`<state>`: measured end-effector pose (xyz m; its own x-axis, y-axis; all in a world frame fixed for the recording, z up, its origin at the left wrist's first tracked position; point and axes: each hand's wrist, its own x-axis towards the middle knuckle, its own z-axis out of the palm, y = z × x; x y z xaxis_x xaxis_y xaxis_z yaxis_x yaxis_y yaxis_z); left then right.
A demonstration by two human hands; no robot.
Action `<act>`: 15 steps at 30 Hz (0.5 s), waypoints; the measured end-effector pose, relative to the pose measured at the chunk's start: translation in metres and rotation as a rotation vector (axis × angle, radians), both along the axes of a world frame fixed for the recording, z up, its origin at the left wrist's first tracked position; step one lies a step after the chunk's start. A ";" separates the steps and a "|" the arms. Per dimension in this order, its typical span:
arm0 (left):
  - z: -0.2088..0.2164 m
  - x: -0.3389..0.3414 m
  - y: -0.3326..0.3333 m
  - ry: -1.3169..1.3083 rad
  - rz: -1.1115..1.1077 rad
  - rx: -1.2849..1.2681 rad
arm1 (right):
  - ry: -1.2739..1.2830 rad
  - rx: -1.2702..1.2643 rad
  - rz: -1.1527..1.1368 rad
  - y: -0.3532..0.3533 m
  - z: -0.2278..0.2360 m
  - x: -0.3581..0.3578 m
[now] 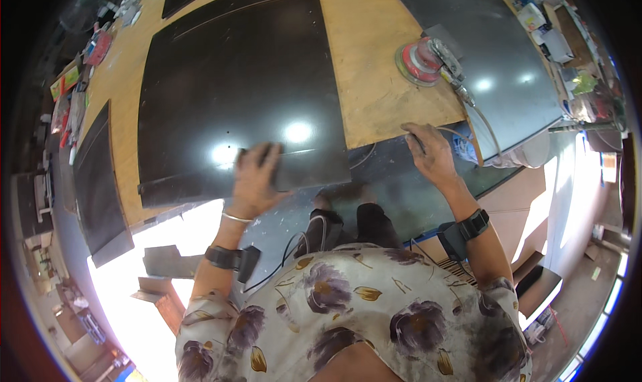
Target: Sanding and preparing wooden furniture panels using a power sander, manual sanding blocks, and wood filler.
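A large panel (234, 88) lies on the desk (374, 54) at upper centre; a sander (422, 61) sits to its right (upper right of the frame), beside another sheet (495, 54).

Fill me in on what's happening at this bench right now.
A person stands at a wooden workbench covered with dark glossy panels. The left hand presses flat on the near edge of the large black panel, apparently on a small dark pad, though blur hides the details. The right hand rests at the bench edge, fingers by a thin cord. A red-padded sander lies unattended farther back, on its side between the panels.
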<state>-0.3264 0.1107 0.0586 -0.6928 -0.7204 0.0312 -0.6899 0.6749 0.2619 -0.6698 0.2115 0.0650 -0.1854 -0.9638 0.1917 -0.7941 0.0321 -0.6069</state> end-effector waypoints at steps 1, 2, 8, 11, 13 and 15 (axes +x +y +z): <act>0.002 0.021 -0.005 -0.083 0.051 -0.046 | -0.021 0.001 0.021 -0.007 0.002 -0.002; 0.000 0.039 -0.008 -0.090 0.103 -0.048 | -0.026 -0.025 0.064 -0.015 0.003 -0.007; -0.005 0.044 0.000 -0.149 0.267 -0.099 | -0.073 -0.099 0.331 -0.039 -0.020 0.006; -0.003 0.021 0.012 -0.101 0.310 -0.111 | 0.026 -0.058 0.507 -0.031 -0.037 0.044; -0.009 0.006 0.026 -0.070 0.293 -0.142 | 0.056 0.000 0.606 -0.028 -0.042 0.054; -0.012 -0.008 0.037 -0.080 0.350 -0.113 | 0.197 0.107 0.557 -0.027 -0.046 0.043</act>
<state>-0.3342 0.1481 0.0462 -0.4089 -0.9091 0.0799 -0.8991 0.4163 0.1350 -0.6271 0.1847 0.0193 0.3821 -0.9216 0.0680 -0.8061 -0.3684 -0.4631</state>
